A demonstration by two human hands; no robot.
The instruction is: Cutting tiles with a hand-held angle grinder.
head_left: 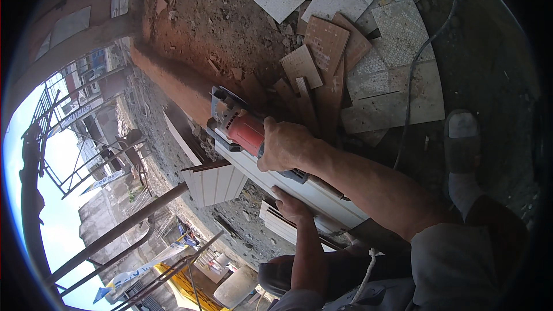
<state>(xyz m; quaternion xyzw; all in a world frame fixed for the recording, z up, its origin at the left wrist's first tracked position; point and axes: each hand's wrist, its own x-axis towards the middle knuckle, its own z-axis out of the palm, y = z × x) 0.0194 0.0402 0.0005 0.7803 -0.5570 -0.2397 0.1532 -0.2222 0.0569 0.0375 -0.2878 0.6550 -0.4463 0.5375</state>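
My right hand [288, 145] is wrapped round the body of a red and black handheld tile cutter [246, 131]. The cutter's metal base sits at the far end of a long white tile [268, 181] with lengthwise lines. My left hand [292, 206] holds the near edge of this tile, its thumb or a finger on top; the other fingers are partly hidden. Beside the tile's left edge lies a shorter striped tile piece [213, 184]. Another striped strip [282, 224] is below my left hand.
Brown tile pieces [325, 40] and patterned pale tiles [397, 80] lie on the dirt floor. A grey cable [410, 83] runs past them. My sandalled foot [462, 138] is at right. Metal railings [121, 233] and a street are at left, beyond a low reddish ledge [173, 80].
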